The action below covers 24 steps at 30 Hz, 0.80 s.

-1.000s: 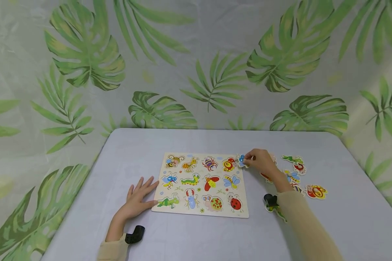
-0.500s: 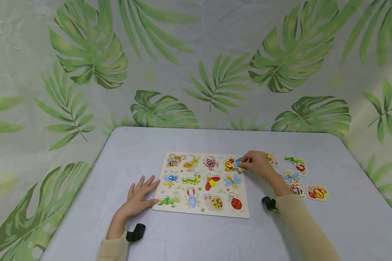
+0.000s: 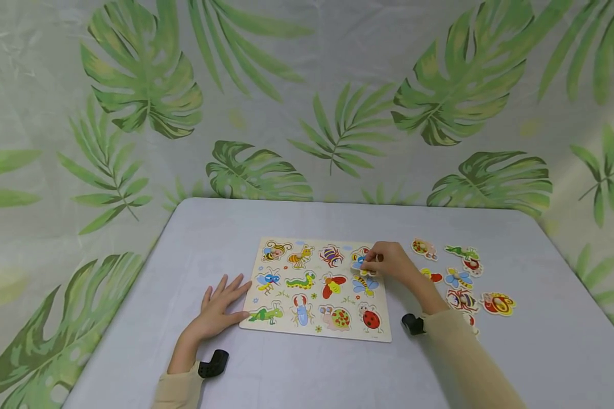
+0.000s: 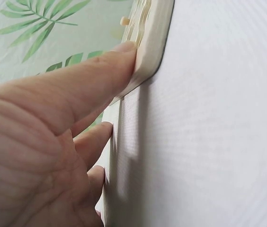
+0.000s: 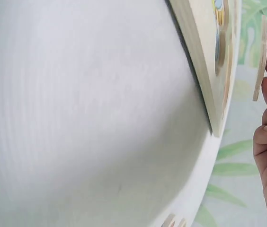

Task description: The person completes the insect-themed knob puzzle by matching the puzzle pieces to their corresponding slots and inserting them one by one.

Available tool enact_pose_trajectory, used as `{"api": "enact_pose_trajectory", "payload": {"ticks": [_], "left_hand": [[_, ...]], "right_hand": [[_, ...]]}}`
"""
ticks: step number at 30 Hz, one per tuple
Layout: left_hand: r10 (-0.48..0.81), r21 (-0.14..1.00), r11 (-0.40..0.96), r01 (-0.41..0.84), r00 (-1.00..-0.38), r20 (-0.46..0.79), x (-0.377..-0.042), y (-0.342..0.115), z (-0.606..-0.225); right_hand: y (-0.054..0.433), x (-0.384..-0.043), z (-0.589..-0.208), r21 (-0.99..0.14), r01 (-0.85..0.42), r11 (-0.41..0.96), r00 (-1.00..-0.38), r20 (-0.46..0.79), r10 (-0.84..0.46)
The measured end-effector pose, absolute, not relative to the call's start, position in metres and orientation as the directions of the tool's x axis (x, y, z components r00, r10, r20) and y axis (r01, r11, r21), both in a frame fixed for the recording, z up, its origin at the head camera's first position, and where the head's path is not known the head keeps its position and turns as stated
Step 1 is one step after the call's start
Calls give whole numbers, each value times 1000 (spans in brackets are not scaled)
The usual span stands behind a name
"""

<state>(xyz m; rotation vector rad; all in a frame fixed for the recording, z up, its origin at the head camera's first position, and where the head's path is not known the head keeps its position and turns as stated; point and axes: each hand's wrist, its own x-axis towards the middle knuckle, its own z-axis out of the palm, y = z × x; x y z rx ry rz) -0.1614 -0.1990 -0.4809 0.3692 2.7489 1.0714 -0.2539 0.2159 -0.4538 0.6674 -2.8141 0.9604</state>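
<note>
A wooden insect puzzle board [image 3: 317,329] lies on the table with pictures of bugs across it. My right hand [image 3: 394,264] pinches a blue-eyed insect puzzle piece [image 3: 359,264] over the upper right corner, overlapping the red-and-yellow butterfly picture there. In the right wrist view this thin piece [image 5: 260,61] stands on edge, raised off the board [image 5: 202,61]. Spread and fairly straight, the fingers of my left hand [image 3: 217,309] lie along the board's left side. Its thumb [image 4: 91,78] touches the board near the lower left corner in the left wrist view.
Loose insect pieces lie right of the board: a snail piece [image 3: 423,248], a grasshopper piece [image 3: 460,251], a dragonfly piece [image 3: 458,278], a spider piece [image 3: 461,299] and a butterfly piece [image 3: 498,304]. A leaf-patterned cloth [image 3: 337,170] hangs behind the white table [image 3: 307,218].
My right hand has carried the blue-eyed piece leftward from the board's right edge to over the butterfly picture. My left hand stays at the board's left side.
</note>
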Motion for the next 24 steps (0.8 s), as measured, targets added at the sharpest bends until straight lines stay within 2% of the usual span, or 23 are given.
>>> {"api": "enact_pose_trajectory", "payload": {"ticks": [17, 24], "left_hand": [[289, 668, 728, 152, -952, -99, -162, -197, -478], [290, 669, 728, 152, -952, -100, -162, -198, -478]], "right_hand": [[178, -246, -455, -564, -477, 674, -876, 241, -418], [165, -241, -451, -552, -458, 697, -886, 219, -408]]}}
